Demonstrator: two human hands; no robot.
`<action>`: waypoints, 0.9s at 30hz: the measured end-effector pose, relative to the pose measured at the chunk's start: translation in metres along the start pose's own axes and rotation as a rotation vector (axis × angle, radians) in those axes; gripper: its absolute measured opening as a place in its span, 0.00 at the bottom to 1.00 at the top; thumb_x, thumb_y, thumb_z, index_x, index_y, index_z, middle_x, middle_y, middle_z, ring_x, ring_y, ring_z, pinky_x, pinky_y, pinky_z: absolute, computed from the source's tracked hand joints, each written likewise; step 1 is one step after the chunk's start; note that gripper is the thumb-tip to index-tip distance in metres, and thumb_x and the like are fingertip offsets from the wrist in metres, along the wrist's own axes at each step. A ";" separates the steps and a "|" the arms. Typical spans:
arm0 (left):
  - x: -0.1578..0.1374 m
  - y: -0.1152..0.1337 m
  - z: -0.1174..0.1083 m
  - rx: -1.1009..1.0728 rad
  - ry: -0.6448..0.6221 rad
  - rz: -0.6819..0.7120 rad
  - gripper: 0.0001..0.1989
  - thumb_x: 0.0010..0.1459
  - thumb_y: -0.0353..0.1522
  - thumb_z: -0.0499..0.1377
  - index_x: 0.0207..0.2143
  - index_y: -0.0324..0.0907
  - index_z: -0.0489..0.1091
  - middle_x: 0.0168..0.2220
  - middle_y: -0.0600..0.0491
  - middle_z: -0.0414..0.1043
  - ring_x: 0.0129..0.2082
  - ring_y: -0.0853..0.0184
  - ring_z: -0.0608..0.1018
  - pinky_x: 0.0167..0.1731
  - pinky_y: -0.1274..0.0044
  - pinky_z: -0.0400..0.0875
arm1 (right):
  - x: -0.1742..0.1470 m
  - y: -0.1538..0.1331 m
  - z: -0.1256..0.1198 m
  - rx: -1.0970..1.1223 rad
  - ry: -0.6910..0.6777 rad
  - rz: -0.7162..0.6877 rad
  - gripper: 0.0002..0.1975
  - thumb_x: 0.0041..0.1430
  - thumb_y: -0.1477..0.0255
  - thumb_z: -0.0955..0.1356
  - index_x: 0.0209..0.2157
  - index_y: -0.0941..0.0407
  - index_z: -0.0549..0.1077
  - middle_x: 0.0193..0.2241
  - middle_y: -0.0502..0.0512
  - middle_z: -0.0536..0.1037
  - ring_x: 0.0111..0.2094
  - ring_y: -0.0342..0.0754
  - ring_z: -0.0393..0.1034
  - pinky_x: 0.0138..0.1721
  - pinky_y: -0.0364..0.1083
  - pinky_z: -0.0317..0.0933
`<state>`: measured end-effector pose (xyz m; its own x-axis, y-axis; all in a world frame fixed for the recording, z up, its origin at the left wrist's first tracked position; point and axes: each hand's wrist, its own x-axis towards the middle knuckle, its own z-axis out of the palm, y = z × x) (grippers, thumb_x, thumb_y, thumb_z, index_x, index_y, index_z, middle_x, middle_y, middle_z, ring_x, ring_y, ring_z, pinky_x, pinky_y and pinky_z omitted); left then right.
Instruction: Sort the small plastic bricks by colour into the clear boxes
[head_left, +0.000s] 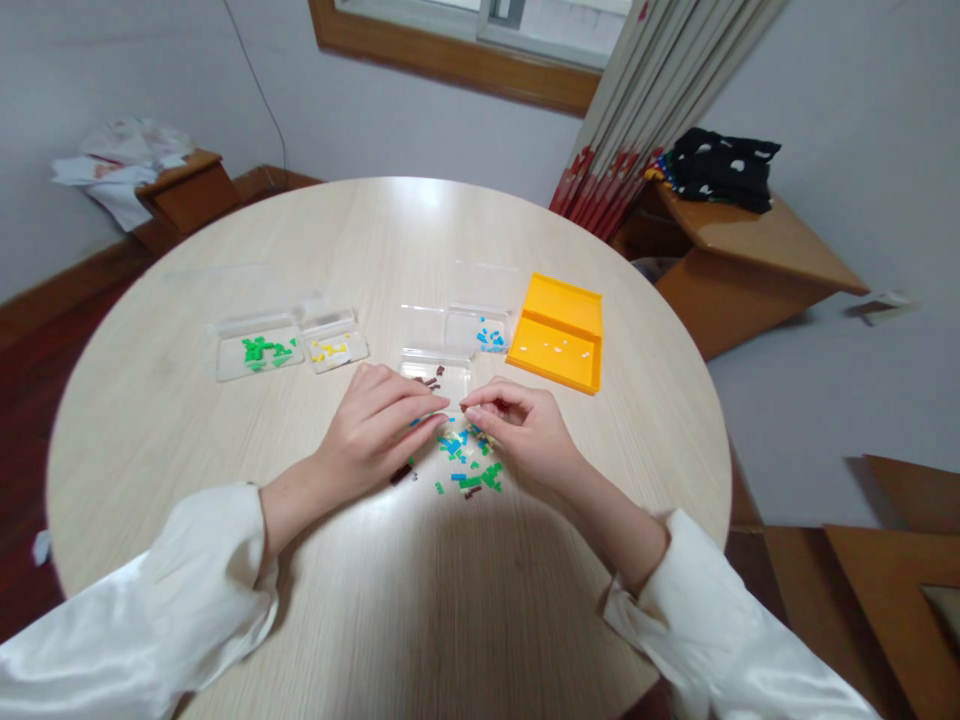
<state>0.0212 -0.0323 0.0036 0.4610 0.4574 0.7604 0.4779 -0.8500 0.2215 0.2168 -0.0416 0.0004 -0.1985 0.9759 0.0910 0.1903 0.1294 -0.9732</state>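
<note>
My right hand (529,425) is closed in a pinch on a small brown toy brick (463,408), just above the near edge of a clear plastic box (457,372) with brown bricks in it. Facing it, my left hand (382,420) has its fingers stretched out, with nothing visible in them. A mixed pile of small green, blue, yellow and brown bricks (489,478) lies on the table between and below both hands. Part of the pile is hidden by the fingers.
To the left are clear boxes, one with green bricks (259,350), one with yellow bricks (328,350). Blue bricks (491,335) sit in another clear box. An open yellow case (564,305) holding small white bits stands right on the round table (360,620).
</note>
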 end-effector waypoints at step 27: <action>-0.003 -0.008 0.005 -0.017 0.004 -0.099 0.02 0.57 0.30 0.60 0.31 0.41 0.72 0.27 0.53 0.76 0.29 0.68 0.73 0.32 0.73 0.64 | -0.006 0.000 0.008 -0.047 -0.066 -0.009 0.08 0.55 0.67 0.68 0.31 0.56 0.78 0.26 0.50 0.71 0.28 0.42 0.63 0.29 0.43 0.58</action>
<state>0.0196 -0.0257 -0.0033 0.4092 0.5386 0.7365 0.5086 -0.8048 0.3060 0.2106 -0.0490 -0.0015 -0.2627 0.9612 0.0844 0.2330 0.1480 -0.9611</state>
